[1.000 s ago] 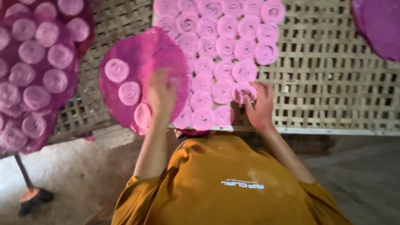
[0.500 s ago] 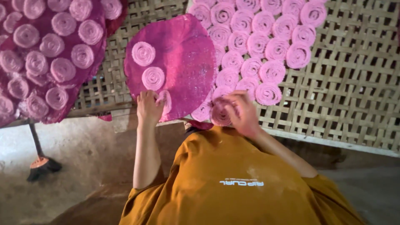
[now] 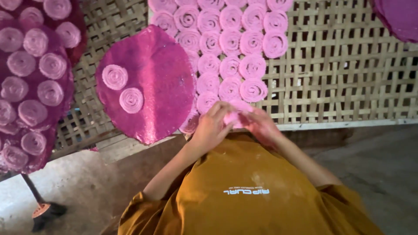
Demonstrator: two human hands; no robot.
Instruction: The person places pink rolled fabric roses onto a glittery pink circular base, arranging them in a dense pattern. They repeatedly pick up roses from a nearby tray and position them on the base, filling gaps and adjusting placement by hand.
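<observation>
My left hand (image 3: 212, 127) and my right hand (image 3: 262, 126) meet at the near edge of a woven bamboo rack (image 3: 348, 82). Between their fingertips they pinch a soft pink coil (image 3: 235, 114). Just beyond it lie several rows of pink spiral coils (image 3: 226, 48) on the rack. Left of my hands rests a round magenta sheet (image 3: 161, 82) that carries two pink spiral coils (image 3: 123, 88). My orange shirt (image 3: 248, 191) fills the bottom of the view and hides my lower arms in part.
At the far left a darker magenta sheet (image 3: 65, 93) holds several pale coils. Another magenta sheet (image 3: 398, 17) shows at the top right corner. Below the rack are a grey floor (image 3: 383, 161) and a dark stand foot (image 3: 43, 213).
My left hand has left the edge of the round magenta sheet and moved right. It now meets my right hand on the pink coil. The view has shifted slightly.
</observation>
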